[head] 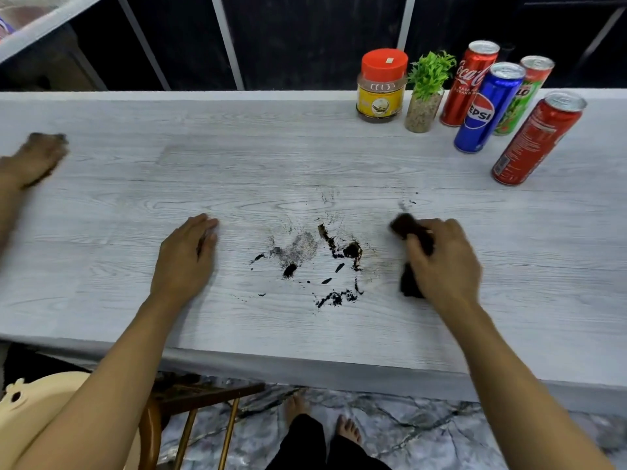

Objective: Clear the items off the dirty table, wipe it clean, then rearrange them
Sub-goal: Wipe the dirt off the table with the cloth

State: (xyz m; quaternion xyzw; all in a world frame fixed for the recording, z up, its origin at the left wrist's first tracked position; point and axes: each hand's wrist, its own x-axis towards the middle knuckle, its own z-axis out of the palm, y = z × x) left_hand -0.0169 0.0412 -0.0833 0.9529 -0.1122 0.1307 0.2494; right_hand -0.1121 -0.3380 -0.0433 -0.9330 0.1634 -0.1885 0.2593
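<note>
On the grey wood-grain worktop (101,266), the left hand (185,257) lies flat at 9 o'clock, grip spread. The dark spill (315,262) sits at centre. At 3 o'clock the right hand (444,262) grips a dark cloth (409,283). Jar (381,84), plant (425,93) and cans (488,108) stand at 1 o'clock.

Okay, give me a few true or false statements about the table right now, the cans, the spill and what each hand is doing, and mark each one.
1. The right hand grips a dark cloth. True.
2. The left hand holds a can. False: it rests flat and empty on the table.
3. The dark stain lies between the two hands. True.
4. All the cans have been cleared off. False: four cans, including the Pepsi can, stand at the far right.
</note>
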